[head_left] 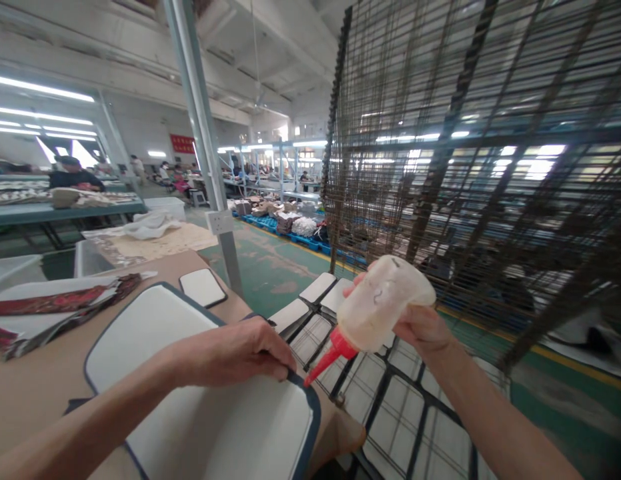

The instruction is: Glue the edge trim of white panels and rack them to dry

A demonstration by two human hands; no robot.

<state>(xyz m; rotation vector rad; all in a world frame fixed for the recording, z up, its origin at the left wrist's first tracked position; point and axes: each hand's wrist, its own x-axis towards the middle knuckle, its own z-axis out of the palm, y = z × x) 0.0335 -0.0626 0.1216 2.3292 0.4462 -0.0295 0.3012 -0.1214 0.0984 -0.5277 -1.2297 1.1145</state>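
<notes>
With my right hand [415, 323] wrapped round it, a translucent squeeze bottle [383, 300] is tipped nozzle-down. Its red nozzle [323, 363] points at the dark edging of a white panel [230, 427] and ends at or just above it; contact cannot be told. My left hand [245, 353] is closed, thumb and fingers pinching the dark edging [303, 387] right beside the nozzle tip. Another large white panel with dark edging [140, 330] lies behind, partly covered by my left arm. A smaller edged white piece [203, 287] rests farther back.
The brown tabletop [40, 387] carries folded patterned fabric [55, 303] at left. A metal post [200, 120] stands beyond it. On the right, a raised wire rack [415, 133] towers over a lower rack of white, dark-edged pieces [400, 400]. A co-worker [75, 175] sits far left.
</notes>
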